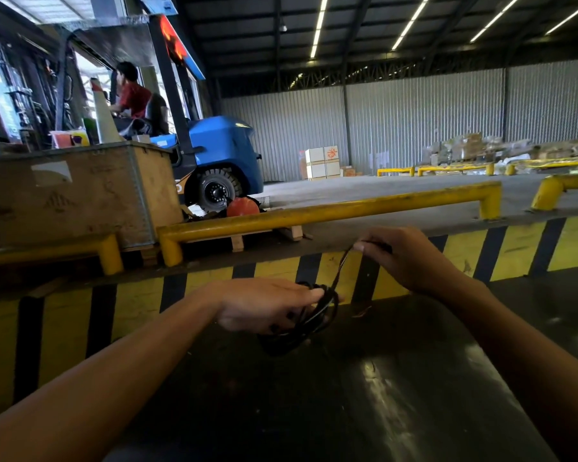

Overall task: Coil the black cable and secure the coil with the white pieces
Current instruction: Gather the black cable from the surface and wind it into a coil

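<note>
L hand (264, 303) grip: fingers curled round a bundle of loops of the black cable (309, 320), thumb pressed on top, so the coil is clamped at its upper edge and hangs below the palm, over the dark glossy counter (364, 378). R hand (404, 258) grip: thumb + fingertips pinched together on the cable's loose run, held higher and to the right; that strand goes taut-ish from the pinch down-left into the coil by the L thumb. Motion blur on coil, so loop count can't be told. White pieces: can't make them out.

Behind the hands: yellow/black striped edge (514, 251), then a yellow guard rail (331, 211). Far left a wooden crate (80, 195), w/ a blue forklift (224, 151) behind it, a person in a red shirt (134, 98) seated in it. Stacked cartons (322, 163) by the corrugated wall.
</note>
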Tool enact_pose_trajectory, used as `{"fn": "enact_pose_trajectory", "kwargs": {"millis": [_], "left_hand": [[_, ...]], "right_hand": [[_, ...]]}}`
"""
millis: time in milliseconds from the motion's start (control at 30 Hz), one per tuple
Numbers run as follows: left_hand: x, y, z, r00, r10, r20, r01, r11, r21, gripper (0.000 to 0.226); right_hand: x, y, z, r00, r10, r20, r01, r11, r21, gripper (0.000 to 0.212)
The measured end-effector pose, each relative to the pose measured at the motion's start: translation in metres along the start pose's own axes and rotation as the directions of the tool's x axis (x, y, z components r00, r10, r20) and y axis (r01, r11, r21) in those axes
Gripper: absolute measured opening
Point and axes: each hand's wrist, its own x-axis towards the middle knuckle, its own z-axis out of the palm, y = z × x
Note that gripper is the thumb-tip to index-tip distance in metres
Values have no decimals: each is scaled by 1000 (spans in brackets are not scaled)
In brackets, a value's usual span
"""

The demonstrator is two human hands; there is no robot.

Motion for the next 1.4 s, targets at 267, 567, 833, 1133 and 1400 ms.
{"fn": "enact_pose_trajectory", "kwargs": {"millis": [267, 567, 833, 1133, 1400], "left_hand": [[2, 32, 7, 905, 423, -50, -369, 720, -587, 45], [11, 14, -14, 849, 245, -468, -439, 819, -369, 36], [4, -16, -11, 962, -11, -272, -10, 997, -75, 63], [-9, 3, 11, 959, 243, 143, -175, 910, -376, 51], [-7, 18, 18, 899, 349, -264, -437, 694, -572, 54]], "right_hand": [[-42, -44, 78, 968, 102, 230, -163, 951, 262, 22], [-61, -81, 71, 844, 13, 536, -94, 988, 123, 25], [-22, -56, 0, 906, -108, 409, 136, 990, -41, 21], [-17, -40, 13, 983, 94, 157, -164, 835, 526, 19], [-31, -70, 53, 904, 300, 304, -352, 119, 929, 29]]}}
